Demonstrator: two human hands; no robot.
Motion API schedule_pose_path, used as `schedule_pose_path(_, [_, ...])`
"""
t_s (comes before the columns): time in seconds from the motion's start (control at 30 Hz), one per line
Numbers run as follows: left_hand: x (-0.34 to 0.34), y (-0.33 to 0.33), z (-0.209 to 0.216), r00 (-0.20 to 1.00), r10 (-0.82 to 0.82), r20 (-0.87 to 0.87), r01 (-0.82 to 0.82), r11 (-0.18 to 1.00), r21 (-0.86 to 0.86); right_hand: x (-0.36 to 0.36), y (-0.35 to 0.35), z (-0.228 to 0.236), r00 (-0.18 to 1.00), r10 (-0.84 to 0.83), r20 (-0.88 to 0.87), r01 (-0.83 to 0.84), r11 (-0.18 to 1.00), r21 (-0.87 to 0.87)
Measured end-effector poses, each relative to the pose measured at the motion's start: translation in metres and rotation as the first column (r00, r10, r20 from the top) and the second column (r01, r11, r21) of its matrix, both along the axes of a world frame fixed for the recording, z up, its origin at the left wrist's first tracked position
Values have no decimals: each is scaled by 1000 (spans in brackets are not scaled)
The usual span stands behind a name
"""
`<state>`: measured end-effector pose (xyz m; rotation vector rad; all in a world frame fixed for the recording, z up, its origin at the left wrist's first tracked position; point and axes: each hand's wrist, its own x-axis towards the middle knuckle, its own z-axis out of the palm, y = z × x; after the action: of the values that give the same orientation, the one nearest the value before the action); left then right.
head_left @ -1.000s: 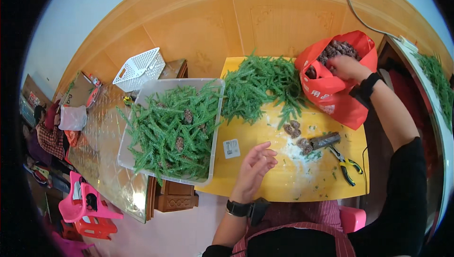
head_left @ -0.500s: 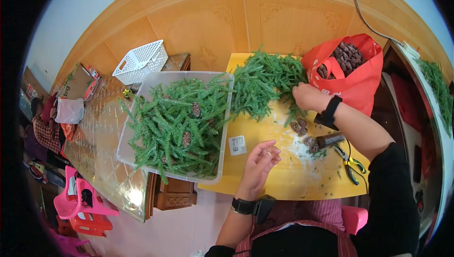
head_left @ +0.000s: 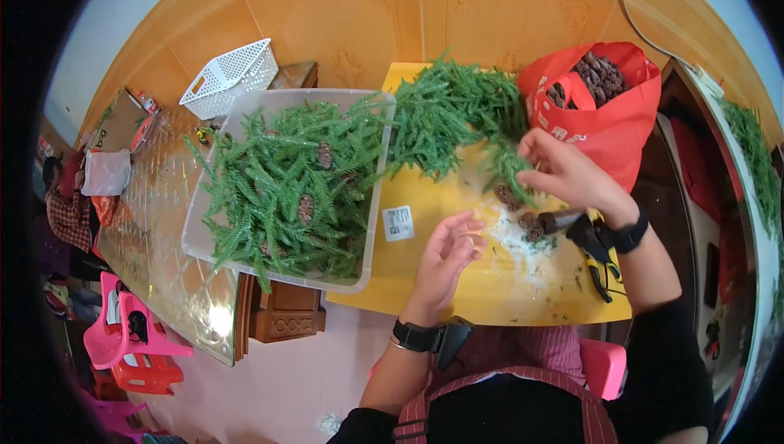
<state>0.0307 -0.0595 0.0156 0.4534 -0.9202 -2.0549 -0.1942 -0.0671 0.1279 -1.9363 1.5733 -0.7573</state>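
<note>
**Left hand (head_left: 439, 271) half-curled, right hand (head_left: 576, 176) at a green sprig (head_left: 505, 168)**

Far left: pink chair (head_left: 122, 338), then a glossy counter (head_left: 163, 224) with a white basket (head_left: 230, 83) at its back end.

Next, a clear plastic tub (head_left: 377, 175), heaped with green branches (head_left: 269, 158). Two pinecones show plainly among them: an upper pinecone (head_left: 325, 155) and a lower pinecone (head_left: 305, 210).

Right of the tub, on the yellow counter (head_left: 392, 281), a white label (head_left: 398, 224) lies flat. My left hand is above the near part of this counter, palm turned inward; its fingers are loosely bent, clear of everything around them. At the back, a branch pile (head_left: 457, 109).

Middle right: the sprig, blurred, is in front of the pile, at my right thumb and fingertips. Thumb and forefinger stand apart; cannot tell whether the other fingers pinch it. Below it, a loose pinecone (head_left: 531, 226) sits at the end of a dark cylinder (head_left: 563, 220), near white powder (head_left: 516, 252).

Rightmost: yellow-and-black pliers (head_left: 603, 279) beneath my wrist; behind, a red bag (head_left: 608, 146) filled with bagged pinecones (head_left: 600, 78).
</note>
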Motion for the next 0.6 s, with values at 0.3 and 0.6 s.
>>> schedule_pose_path(0.3, [-22,17,-3,987,-71,146,96,981,-171,11,90,-42,602,-290,744,-125,886,447])
schedule_pose_path(0.6, [-23,24,-5,951,-137,278,171,980,-101,18,105,-55,473,-374,798,-33,897,440])
